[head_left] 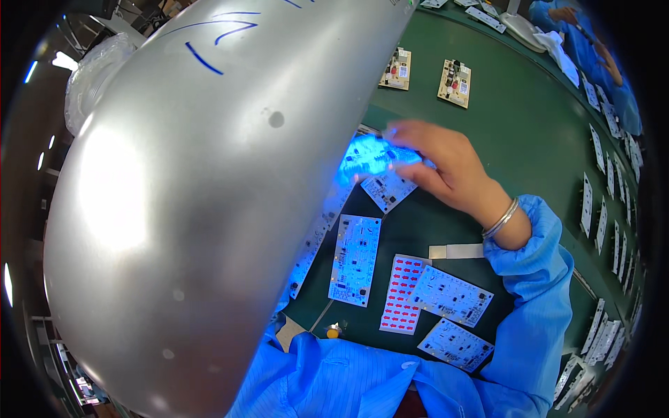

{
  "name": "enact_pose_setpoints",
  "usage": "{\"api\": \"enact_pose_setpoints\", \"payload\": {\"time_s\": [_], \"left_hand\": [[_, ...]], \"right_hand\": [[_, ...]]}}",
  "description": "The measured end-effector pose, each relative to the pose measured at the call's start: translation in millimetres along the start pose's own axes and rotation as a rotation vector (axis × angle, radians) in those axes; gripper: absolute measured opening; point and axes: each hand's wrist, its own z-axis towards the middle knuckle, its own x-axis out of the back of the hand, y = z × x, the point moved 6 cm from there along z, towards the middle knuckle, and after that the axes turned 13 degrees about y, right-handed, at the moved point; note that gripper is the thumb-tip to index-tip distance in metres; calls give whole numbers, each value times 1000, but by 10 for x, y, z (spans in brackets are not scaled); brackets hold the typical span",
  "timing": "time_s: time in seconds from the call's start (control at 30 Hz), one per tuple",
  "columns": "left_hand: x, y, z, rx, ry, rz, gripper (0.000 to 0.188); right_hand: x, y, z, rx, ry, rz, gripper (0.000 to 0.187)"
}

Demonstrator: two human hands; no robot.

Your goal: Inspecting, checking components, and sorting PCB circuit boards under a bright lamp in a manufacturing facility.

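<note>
Under bright blue light, my right hand (449, 164) reaches around the right end of a circuit board (373, 155), thumb along its near edge and blurred fingers along the far one. The board's left part goes behind a large silver lamp shade (209, 195). A second white circuit board (390, 189) lies just below my thumb. Nearer me, another white board (355, 260) lies lengthwise on the green mat, left of my forearm. A further strip of board (317, 240) shows along the shade's edge. My left hand is hidden behind the shade.
A sheet of red arrow stickers (402, 296) lies beside two overlapping boards (453, 296) near my right sleeve. Two tan component boards (454, 83) sit farther back. Many boards stand along the right side (587, 202). Another person's blue sleeve (592, 56) shows at far right.
</note>
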Motion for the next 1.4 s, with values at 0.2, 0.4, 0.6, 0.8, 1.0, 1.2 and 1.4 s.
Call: {"api": "enact_pose_setpoints", "payload": {"time_s": [0.2, 0.4, 0.6, 0.8, 1.0, 1.2, 1.4], "left_hand": [[-165, -309, -146, 803, -185, -426, 61], [-256, -273, -150, 1014, -163, -619, 60], [-201, -315, -189, 916, -173, -481, 52], [-204, -191, -107, 760, -234, -504, 35], [-126, -283, -169, 741, -123, -315, 30], [31, -131, -114, 683, 2, -302, 26], [-33, -304, -134, 535, -52, -138, 25]], "right_hand": [[-317, 339, -330, -1069, -222, 607, 40], [-291, 259, -398, -1335, -173, 769, 37], [120, 492, -621, -1330, 79, 1054, 29], [1070, 1114, -903, -1202, 694, 663, 27], [1363, 1390, -894, -1230, 287, -120, 33], [2090, 519, -989, -372, 241, -1494, 38], [2695, 526, -1843, -936, 17, -1656, 50]]}}
